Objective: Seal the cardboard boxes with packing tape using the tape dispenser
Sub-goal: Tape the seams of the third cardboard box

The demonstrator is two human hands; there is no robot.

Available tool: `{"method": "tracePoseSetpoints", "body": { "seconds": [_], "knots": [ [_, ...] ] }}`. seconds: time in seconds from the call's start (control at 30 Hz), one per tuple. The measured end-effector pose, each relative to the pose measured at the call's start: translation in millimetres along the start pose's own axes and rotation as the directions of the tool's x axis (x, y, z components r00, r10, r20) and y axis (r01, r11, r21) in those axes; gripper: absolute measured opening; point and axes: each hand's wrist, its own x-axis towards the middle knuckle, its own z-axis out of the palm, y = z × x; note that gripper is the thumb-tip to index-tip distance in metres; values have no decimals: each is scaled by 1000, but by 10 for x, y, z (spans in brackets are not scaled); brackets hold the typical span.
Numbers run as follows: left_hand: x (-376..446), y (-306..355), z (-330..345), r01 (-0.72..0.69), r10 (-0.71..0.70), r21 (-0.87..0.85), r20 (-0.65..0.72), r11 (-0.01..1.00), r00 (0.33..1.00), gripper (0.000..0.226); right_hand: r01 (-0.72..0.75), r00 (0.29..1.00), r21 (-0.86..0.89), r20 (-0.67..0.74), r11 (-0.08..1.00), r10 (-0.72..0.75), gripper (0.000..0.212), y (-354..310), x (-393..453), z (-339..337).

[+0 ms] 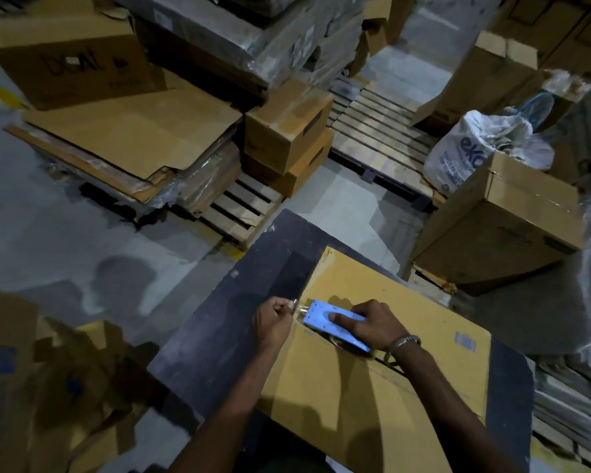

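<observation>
A flat brown cardboard box (pixel 382 387) lies on a dark table (pixel 226 329) in front of me. My right hand (pixel 372 324) grips a blue tape dispenser (pixel 325 320) that rests on the box's top near its left edge, over the centre seam. My left hand (pixel 273 319) pinches the clear tape end (pixel 297 307) at the dispenser's front, right at the box's edge. A metal bracelet sits on my right wrist.
Wooden pallets (pixel 372 131) with stacked boxes (pixel 287 131) and flattened cardboard (pixel 127 131) stand beyond the table. A closed box (pixel 505 227) and a white plastic bag (pixel 475 145) are at the right. Crumpled cardboard (pixel 48 387) lies at the lower left.
</observation>
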Motion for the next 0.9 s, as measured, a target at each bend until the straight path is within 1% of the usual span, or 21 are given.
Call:
{"method": "tracePoseSetpoints", "body": {
  "seconds": [0.13,0.2,0.23,0.27,0.3,0.33,0.37,0.43,0.47,0.53,0.6,0.67,0.8,0.9],
  "knots": [
    [-7,15,-4,21,-22,32,29,999,999,17,1,1000,-41,-22,999,-2,73,-51,51,122],
    [-3,93,-20,98,-100,24,59,995,993,8,4,1000,-54,-17,999,-5,71,-76,73,147],
    [10,122,-35,176,-175,-4,82,984,981,15,-1,1000,-48,-16,999,0,70,-74,78,154],
    [36,117,-54,258,-252,-37,113,966,961,33,-10,1000,-41,-18,999,9,71,-68,76,157],
    [60,94,-80,308,-298,-56,134,950,945,48,-19,1000,-38,-21,999,18,72,-65,77,158],
    [65,74,-118,312,-303,-40,148,949,941,53,-28,999,-39,-21,999,27,71,-60,82,164],
    [51,73,-154,254,-253,9,133,967,958,49,-33,999,-39,-19,999,33,70,-60,87,165],
    [8,60,-182,53,-58,89,59,995,997,23,-42,999,-46,-9,998,42,68,-70,93,164],
    [-33,86,-170,-48,44,89,45,995,998,16,-43,999,-49,-7,998,42,67,-72,91,157],
    [-140,159,-123,-192,184,137,73,972,980,24,-37,999,-53,-13,998,37,66,-71,80,146],
    [-216,202,-83,-282,270,234,84,930,959,14,-31,999,-59,-20,998,30,67,-68,64,148],
    [-265,187,-64,-310,315,295,32,904,948,11,-26,999,-77,-26,997,24,68,-65,44,165],
    [-342,173,-32,-304,328,315,-25,899,944,15,-42,999,-83,5,996,42,66,-80,41,165],
    [-398,170,-6,-248,292,466,-23,849,956,30,-51,997,-67,46,996,54,64,-97,66,142]
  ]
}}
